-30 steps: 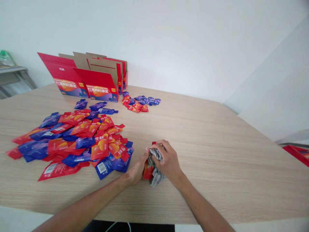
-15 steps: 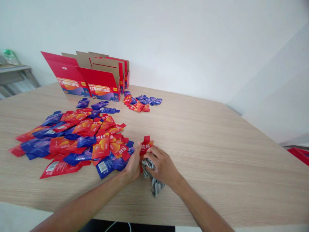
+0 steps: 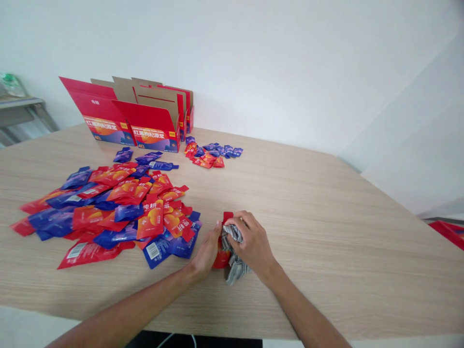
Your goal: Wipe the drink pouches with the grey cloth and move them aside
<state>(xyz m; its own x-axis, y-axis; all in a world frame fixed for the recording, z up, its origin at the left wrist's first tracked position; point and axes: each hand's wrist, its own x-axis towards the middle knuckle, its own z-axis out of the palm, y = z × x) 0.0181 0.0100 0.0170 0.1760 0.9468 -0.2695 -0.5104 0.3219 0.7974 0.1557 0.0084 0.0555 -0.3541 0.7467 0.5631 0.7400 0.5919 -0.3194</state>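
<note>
A red sachet (image 3: 222, 256) lies on the wooden table (image 3: 319, 203) under both hands. My left hand (image 3: 206, 251) presses on its left edge with closed fingers. My right hand (image 3: 252, 241) is closed round a crumpled grey striped cloth (image 3: 234, 263) that rests on the sachet. Just left of the hands spreads a big heap of red and blue sachets (image 3: 108, 208).
Open red cardboard boxes (image 3: 145, 123) stand at the table's far side, with a small pile of sachets (image 3: 210, 154) beside them. A grey shelf (image 3: 20, 113) is at the far left. A red object (image 3: 447, 231) shows at the right edge.
The right hand with the cloth has slid forward over the sachet, covering the top that showed half a second ago. The left hand stays on the sachet's edge.
</note>
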